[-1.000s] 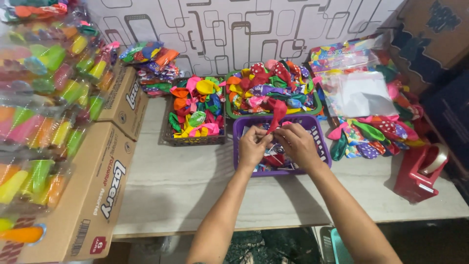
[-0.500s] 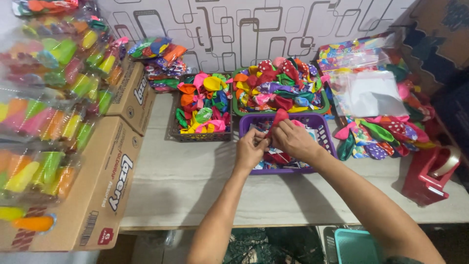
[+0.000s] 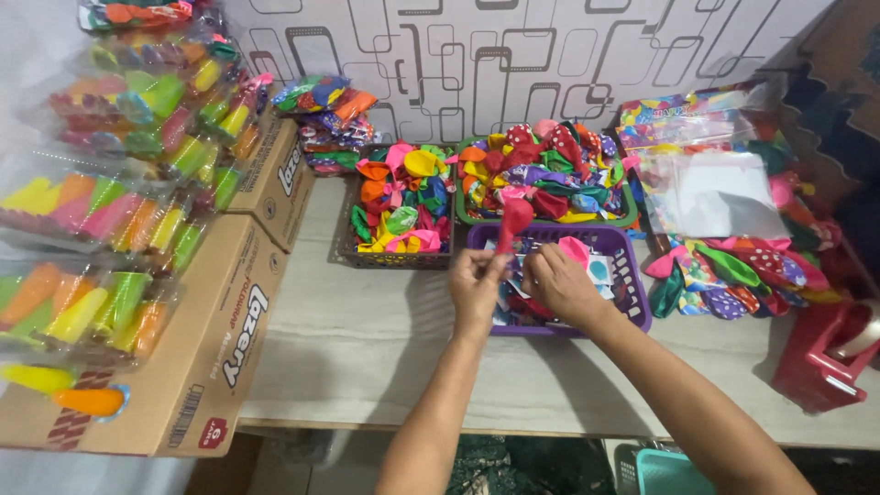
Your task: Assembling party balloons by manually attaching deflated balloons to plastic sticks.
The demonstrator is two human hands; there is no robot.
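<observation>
Two hands meet over the purple basket (image 3: 634, 302): left hand (image 3: 477, 284) and right hand (image 3: 559, 282) are pinched together on a red balloon (image 3: 513, 220), uninflated and glossy, stood upright, bulb toward 12 o'clock, neck held below.

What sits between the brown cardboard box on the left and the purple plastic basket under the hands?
In the head view, only bare pale tabletop lies between the brown cardboard box and the purple plastic basket.
</observation>
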